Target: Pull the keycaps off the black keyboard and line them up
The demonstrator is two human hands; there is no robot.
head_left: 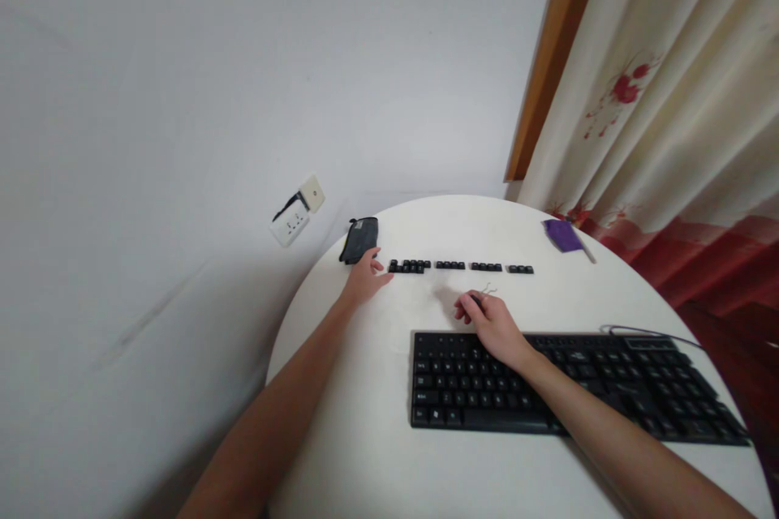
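Your right hand pinches a dark, wire-pronged tool by the black keyboard's far edge. Your left hand, fingers spread, is beside four groups of black keycaps; the dark pouch's contents are hidden.

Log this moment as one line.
left hand: open beside small black plastic keycaps | right hand: gripping small dark object | black rectangular keyboard: on round white table
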